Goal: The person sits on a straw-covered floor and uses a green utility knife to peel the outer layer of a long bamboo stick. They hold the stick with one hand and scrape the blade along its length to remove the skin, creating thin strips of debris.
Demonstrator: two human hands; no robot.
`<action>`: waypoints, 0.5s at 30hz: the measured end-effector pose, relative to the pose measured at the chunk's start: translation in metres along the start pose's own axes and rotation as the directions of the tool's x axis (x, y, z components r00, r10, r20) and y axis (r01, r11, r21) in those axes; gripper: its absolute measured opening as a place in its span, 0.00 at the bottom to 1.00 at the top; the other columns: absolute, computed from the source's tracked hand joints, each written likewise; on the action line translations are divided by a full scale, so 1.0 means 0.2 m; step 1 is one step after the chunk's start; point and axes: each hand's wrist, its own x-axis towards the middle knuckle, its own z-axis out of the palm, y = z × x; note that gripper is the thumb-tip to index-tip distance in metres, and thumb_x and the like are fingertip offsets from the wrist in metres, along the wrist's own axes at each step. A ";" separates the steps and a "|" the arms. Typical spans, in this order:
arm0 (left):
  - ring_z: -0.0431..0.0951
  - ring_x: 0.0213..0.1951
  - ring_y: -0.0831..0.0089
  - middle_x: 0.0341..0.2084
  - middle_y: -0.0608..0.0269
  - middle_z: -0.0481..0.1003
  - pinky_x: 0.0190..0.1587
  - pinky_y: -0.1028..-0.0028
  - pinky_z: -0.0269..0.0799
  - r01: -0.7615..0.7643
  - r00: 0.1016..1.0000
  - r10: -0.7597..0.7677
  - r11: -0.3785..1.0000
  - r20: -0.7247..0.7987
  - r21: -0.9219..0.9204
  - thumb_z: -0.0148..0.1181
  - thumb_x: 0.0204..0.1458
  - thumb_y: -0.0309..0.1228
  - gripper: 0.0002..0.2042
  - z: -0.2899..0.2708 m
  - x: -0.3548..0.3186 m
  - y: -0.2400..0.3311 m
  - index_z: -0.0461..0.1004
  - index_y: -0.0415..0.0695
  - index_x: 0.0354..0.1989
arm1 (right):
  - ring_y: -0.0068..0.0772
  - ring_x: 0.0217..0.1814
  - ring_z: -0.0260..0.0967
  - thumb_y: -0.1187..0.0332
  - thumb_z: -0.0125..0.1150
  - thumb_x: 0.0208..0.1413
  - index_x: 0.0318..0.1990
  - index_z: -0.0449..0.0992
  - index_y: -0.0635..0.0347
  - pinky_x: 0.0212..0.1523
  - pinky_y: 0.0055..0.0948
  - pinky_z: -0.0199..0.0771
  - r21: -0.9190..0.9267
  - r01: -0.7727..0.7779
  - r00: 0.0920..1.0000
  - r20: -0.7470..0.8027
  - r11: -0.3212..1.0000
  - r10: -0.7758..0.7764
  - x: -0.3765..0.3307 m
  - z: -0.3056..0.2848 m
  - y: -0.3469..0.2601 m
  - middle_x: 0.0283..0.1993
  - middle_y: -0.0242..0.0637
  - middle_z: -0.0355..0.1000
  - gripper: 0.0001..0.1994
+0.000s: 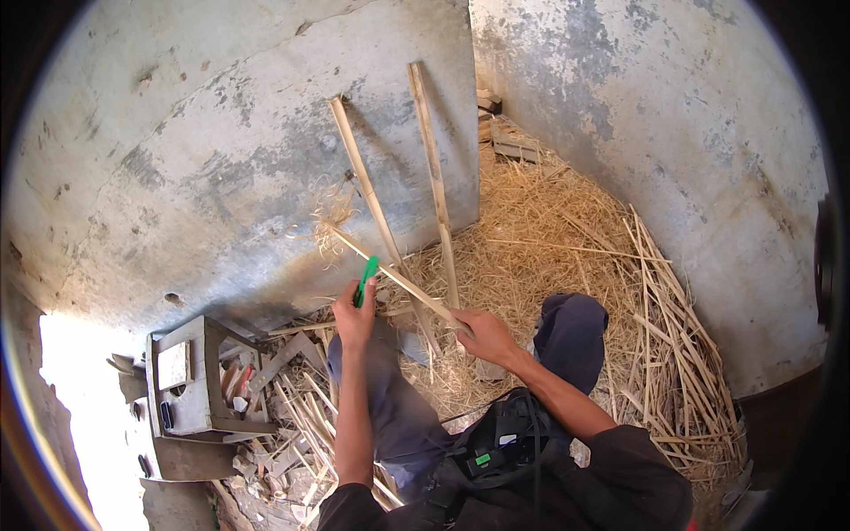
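**Pale strip held aslant between both hands, green tool at its side**

Left hand (353, 317): fingers closed round a green tool (367, 274), its upper end at the strip; whether a blade meets the surface cannot be told. Right hand (487, 337): closed round the near end of the pale strip (409, 284).

Position of strip: slants up and leftward from the right hand, in front of the person's knees, passing just beside the green tool. A tuft of curled shavings (334, 211) is at its far end.

Surroundings: two long slats, a left one (361, 164) and a right one (430, 152), lean against the stained wall (221, 159). Beyond the hands, loose straw-coloured shavings (549, 212) cover the floor. To the right, a long heap of thin strips (686, 354) lies along the curved-looking wall base. To the left, a grey box-like stand (188, 372); near it, more pale strips (305, 425) lie among scraps.
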 end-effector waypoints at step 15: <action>0.71 0.23 0.71 0.21 0.55 0.76 0.30 0.64 0.71 -0.012 0.968 0.007 1.000 0.252 0.016 0.74 0.67 0.43 0.17 0.00 -0.04 0.04 0.88 0.38 0.45 | 0.58 0.47 0.84 0.68 0.68 0.59 0.69 0.81 0.54 0.50 0.49 0.85 -0.009 0.022 1.000 0.003 1.000 -0.022 0.00 -0.02 -0.03 0.51 0.53 0.84 0.28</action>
